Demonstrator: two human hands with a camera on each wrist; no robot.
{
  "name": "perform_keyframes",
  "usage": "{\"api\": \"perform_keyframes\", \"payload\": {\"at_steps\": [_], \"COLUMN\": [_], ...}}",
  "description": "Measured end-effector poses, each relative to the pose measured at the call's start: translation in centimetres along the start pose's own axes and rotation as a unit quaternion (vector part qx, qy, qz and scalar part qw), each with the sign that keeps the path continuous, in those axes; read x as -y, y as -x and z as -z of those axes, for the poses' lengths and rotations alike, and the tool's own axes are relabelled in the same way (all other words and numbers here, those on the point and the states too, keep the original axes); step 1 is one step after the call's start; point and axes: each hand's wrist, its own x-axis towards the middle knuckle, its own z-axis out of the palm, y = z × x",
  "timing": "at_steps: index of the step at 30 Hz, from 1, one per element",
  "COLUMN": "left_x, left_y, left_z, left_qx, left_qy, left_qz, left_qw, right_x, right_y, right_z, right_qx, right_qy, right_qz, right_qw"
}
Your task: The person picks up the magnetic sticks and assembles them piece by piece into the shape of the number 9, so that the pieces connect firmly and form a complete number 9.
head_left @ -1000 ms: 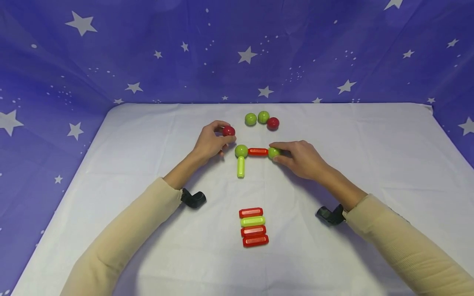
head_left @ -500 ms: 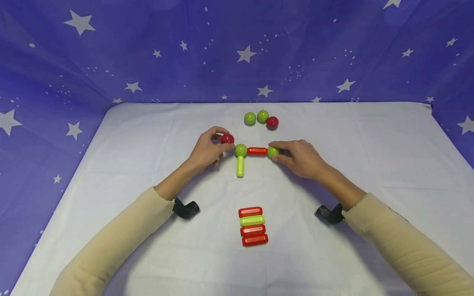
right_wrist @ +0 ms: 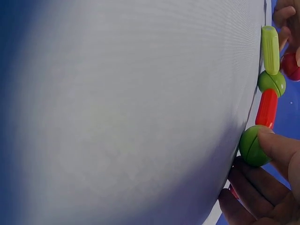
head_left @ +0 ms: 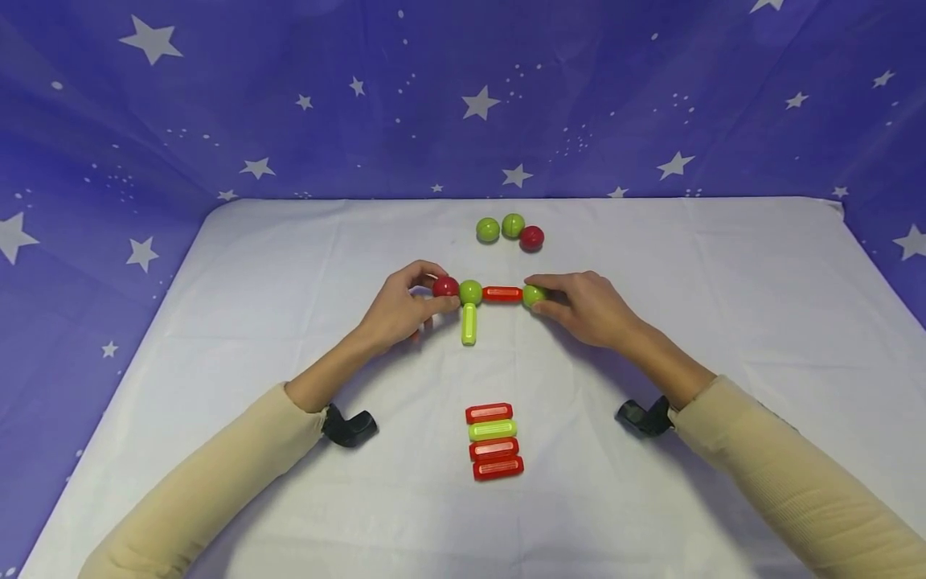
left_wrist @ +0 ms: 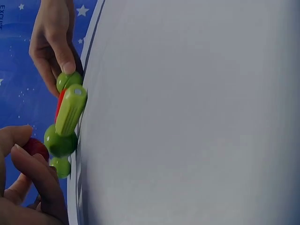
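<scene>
My left hand (head_left: 402, 305) pinches a red ball (head_left: 444, 287) between thumb and fingers, right at the left side of a green ball (head_left: 471, 292). From that green ball a red rod (head_left: 502, 294) runs right to a second green ball (head_left: 534, 296), which my right hand (head_left: 595, 310) grips with thumb and forefinger. A lime green rod (head_left: 469, 325) extends from the middle green ball toward the near side, at a right angle to the red one. In the left wrist view the lime rod (left_wrist: 71, 110) shows a round metallic spot on its end.
Behind the joined pieces, two green balls (head_left: 488, 229) and a red ball (head_left: 531, 238) lie close together on the white cloth (head_left: 289, 241). Nearer the front, several red and lime rods (head_left: 493, 430) lie stacked side by side. A starry blue curtain (head_left: 615, 80) rises beyond the table.
The left hand has brought the red ball down toward the near side, from above left of the middle green ball to beside it. The right hand has stayed on its ball.
</scene>
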Motion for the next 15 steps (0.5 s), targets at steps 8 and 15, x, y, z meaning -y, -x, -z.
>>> {"api": "perform_keyframes", "payload": {"at_steps": [8,15], "left_x": [-0.2,0.1], "left_y": [1.2,2.1], "left_z": [-0.5,-0.2], "left_qx": [0.026,0.070], "left_qy": [0.003,-0.015], "left_qz": [-0.005,-0.004], "left_qw": [0.9996,0.9974], "right_x": [0.1,0.1], "right_y": [0.0,0.0], "right_z": [0.1,0.1], "right_qx": [0.008,0.009], "right_qy": [0.003,0.001], "right_qz": [-0.007,-0.007], "right_qw": [0.9999,0.9999]}}
